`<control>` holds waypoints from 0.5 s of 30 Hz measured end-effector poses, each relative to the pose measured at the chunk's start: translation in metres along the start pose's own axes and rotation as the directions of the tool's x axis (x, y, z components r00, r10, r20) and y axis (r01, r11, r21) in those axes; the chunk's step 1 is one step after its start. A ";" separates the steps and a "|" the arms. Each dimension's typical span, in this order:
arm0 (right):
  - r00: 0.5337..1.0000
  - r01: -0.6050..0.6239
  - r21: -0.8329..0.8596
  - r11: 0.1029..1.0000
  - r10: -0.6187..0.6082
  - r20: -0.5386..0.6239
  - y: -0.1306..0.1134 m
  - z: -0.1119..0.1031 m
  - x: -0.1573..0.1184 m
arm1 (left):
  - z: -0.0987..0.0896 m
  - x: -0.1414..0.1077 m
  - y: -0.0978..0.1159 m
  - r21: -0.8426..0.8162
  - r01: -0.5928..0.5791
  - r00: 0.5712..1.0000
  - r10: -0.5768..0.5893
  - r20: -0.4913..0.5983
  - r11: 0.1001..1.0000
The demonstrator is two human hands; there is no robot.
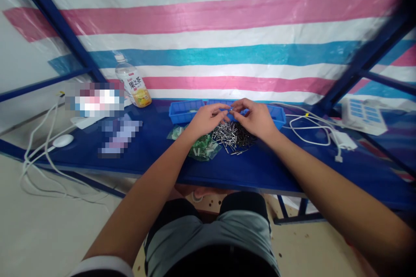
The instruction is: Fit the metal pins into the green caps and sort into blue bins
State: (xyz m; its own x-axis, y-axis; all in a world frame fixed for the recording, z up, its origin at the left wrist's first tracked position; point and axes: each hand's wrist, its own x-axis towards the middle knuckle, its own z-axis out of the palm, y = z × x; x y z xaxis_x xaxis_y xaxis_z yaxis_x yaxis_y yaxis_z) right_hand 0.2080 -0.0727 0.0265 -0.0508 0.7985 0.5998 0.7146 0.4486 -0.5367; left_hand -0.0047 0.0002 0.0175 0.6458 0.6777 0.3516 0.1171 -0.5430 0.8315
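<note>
The left hand (208,117) and right hand (256,117) are nearly fingertip to fingertip above a pile of small metal pins (228,136), which lies on the blue table (260,166) at the near side of the blue bins (181,113). Each hand's thumb and fingers curl inward (whether they clamp something small, I cannot tell). A greenish plastic bag (204,148) lies just beside the pile, to its left.
</note>
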 end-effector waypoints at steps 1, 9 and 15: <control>1.000 0.006 -0.006 1.000 -0.006 -0.004 0.000 0.000 0.000 | 0.001 0.001 -0.003 -0.006 -0.006 1.000 0.006 0.008 1.000; 0.996 0.076 0.015 0.997 -0.077 0.049 0.000 0.004 0.000 | 0.001 0.005 -0.010 -0.015 -0.004 1.000 0.004 -0.025 1.000; 0.990 0.075 0.074 0.994 -0.083 0.117 0.002 0.007 -0.001 | -0.004 0.005 -0.006 0.002 0.004 0.983 -0.004 -0.184 1.000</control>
State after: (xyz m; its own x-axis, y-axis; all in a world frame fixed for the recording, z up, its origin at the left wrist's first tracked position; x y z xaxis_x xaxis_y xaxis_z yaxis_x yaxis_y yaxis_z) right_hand 0.2043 -0.0699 0.0202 -0.1918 0.8000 0.5685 0.6550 0.5357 -0.5329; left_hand -0.0057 0.0088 0.0161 0.4953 0.7596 0.4216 0.1216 -0.5411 0.8321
